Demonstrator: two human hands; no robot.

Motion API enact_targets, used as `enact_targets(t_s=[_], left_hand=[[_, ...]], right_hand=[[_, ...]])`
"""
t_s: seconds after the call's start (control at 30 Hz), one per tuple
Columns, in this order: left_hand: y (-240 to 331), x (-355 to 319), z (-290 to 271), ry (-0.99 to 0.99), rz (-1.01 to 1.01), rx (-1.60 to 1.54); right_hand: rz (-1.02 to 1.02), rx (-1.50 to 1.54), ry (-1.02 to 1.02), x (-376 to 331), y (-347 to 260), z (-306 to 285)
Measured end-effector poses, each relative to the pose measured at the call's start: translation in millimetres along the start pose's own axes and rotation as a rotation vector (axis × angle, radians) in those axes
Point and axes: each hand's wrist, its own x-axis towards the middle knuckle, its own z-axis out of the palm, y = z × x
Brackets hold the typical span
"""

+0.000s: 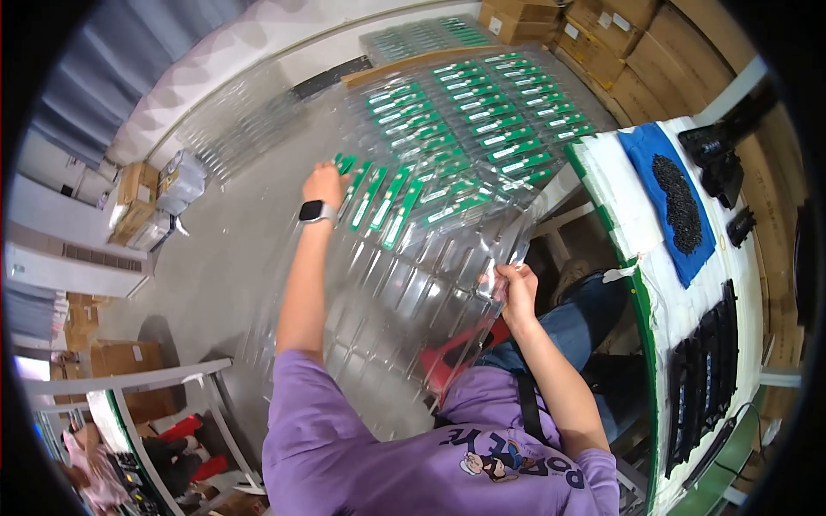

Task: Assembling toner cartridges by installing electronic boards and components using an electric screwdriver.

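Note:
A large clear plastic tray (418,282) with moulded slots is held out in front of me. Long narrow green circuit boards (368,197) show in a row at its far end, while its nearer slots hold none. My left hand (324,186), a watch on its wrist, is closed at the tray's far left edge, right beside the boards. At the right edge, the thumb and fingers of my right hand (516,291) pinch the tray's rim. Beyond it, more clear trays (471,129) filled with rows of similar green boards lie low by the floor.
To my right stands a white-topped workbench (638,215) with a blue cloth (667,199), a heap of small black parts (676,202) and black strips (704,378). Cardboard boxes (602,34) line the back right. A red stool (460,348) shows below the tray.

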Motion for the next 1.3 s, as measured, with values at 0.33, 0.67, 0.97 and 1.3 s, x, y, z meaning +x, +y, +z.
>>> enact_targets(t_s=[0.33,0.67,0.97,1.3], left_hand=[[9.4,21.6,-30.8,0.07,-0.017,0.119],[8.6,5.5,-3.9,0.024,0.043,-0.065],[18.4,2.5,4.4,-0.066,0.047,-0.139],[53.9,-15.0,-7.9,-0.039,0.073,0.016]], right_hand=[[0.06,0.067,0.073,-7.2,-2.0,0.8],[0.098,0.064,0.027,-13.7,0.8,2.1],[0.104,0.09,-0.019,-12.6,0.0,-4.2],[0.05,0.049,-0.02,-18.9,-3.7,-8.7]])
